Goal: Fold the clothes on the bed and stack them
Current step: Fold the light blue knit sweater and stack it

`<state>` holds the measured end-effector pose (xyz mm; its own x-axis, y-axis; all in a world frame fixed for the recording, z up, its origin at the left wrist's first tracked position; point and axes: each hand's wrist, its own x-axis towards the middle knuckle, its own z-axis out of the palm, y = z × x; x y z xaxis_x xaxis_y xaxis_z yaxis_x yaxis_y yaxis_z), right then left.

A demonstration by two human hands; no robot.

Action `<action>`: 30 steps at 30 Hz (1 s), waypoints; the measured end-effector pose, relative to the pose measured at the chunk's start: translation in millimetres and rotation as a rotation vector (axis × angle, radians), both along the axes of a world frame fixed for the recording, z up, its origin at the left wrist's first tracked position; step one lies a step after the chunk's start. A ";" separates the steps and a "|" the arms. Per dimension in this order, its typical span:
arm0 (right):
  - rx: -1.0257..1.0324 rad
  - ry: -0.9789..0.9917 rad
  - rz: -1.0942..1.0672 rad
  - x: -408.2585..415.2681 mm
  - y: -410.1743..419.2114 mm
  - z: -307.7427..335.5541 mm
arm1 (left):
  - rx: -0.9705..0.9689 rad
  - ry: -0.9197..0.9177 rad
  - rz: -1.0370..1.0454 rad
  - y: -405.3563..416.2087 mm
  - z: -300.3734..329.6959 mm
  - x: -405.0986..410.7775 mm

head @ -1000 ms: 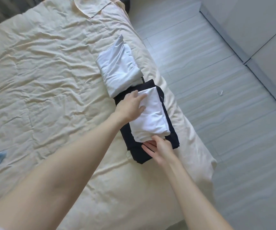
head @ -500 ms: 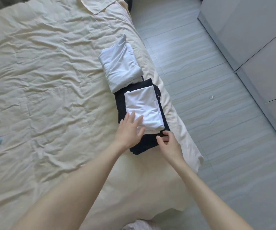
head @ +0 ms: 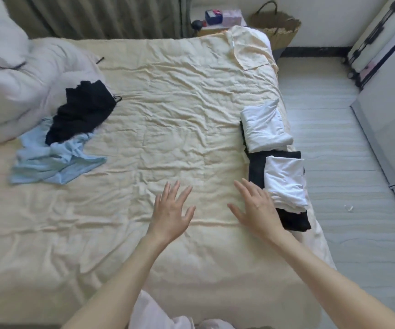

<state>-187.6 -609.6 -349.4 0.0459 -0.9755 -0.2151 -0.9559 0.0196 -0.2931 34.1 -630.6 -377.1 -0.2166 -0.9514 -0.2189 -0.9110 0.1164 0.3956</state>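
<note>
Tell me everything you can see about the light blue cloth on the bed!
The crumpled light blue cloth is a thin, soft-looking garment lying unfolded on the left side of the cream bedsheet. It is bunched and wrinkled, with loose flaps spreading out toward the middle of the bed. A rumpled black garment lies partly over its upper edge. No hand touches it.

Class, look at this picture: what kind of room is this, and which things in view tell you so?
Most likely a bedroom in a home: a wide bed with a wrinkled cream cover, a bedside table at its head, and curtains behind it.
</note>
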 end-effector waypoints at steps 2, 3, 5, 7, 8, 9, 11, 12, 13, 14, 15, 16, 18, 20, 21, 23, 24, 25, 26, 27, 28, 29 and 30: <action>-0.039 -0.021 0.067 48.1 -3.2 13.3 | -0.007 0.078 0.104 18.8 11.1 42.0; -0.053 -0.032 0.090 72.6 -3.1 18.6 | 0.008 0.143 0.160 29.7 15.1 63.9; -0.069 -0.039 0.129 122.4 0.6 26.4 | 0.040 0.260 0.257 50.5 22.4 109.7; -0.074 -0.052 0.150 174.7 9.8 30.9 | 0.055 0.284 0.323 70.3 29.4 161.8; -0.078 -0.067 0.158 200.3 15.3 32.1 | 0.053 0.279 0.354 79.7 31.9 187.9; -0.078 -0.079 0.168 227.3 21.1 32.9 | 0.046 0.265 0.383 90.0 34.2 215.1; -0.075 -0.103 0.187 279.6 33.1 33.1 | 0.036 0.221 0.423 110.9 39.2 266.1; -0.073 -0.115 0.205 305.4 38.8 32.7 | 0.031 0.204 0.441 121.2 41.4 290.4; -0.063 -0.129 0.222 328.7 44.4 32.3 | 0.029 0.197 0.461 131.1 43.9 311.5; -0.053 -0.143 0.240 350.1 49.0 31.6 | 0.031 0.199 0.483 140.2 46.2 331.0; -0.044 -0.148 0.260 369.8 52.2 31.1 | 0.034 0.202 0.506 148.8 48.2 348.7; -0.038 -0.145 0.283 387.2 54.5 30.3 | 0.037 0.196 0.522 156.7 49.6 364.6; -0.038 -0.134 0.324 417.1 54.4 29.0 | 0.043 0.191 0.555 168.7 49.3 392.5; -0.036 -0.130 0.354 441.7 49.8 27.0 | 0.069 0.220 0.610 177.0 47.5 415.1; -0.030 -0.126 0.370 452.2 47.3 24.8 | 0.084 0.233 0.630 180.1 45.1 424.8; -0.005 -0.122 0.400 469.3 42.5 16.9 | 0.117 0.248 0.643 185.5 38.8 438.8; 0.014 -0.125 0.410 476.1 39.5 11.2 | 0.137 0.251 0.647 187.0 34.4 444.0; 0.034 -0.126 0.417 482.3 35.0 4.5 | 0.156 0.249 0.650 186.9 29.1 448.9; 0.052 -0.122 0.422 487.5 29.7 -2.0 | 0.173 0.240 0.650 185.0 24.0 453.4; 0.067 -0.113 0.426 493.5 22.7 -9.5 | 0.187 0.228 0.650 180.7 17.9 459.2; 0.080 -0.103 0.429 499.9 14.0 -16.9 | 0.206 0.222 0.654 174.2 11.7 465.9; 0.091 -0.096 0.431 506.5 4.9 -23.9 | 0.222 0.216 0.655 165.7 5.4 473.2; 0.104 -0.089 0.432 513.9 -6.2 -31.6 | 0.241 0.210 0.657 155.8 -1.3 480.8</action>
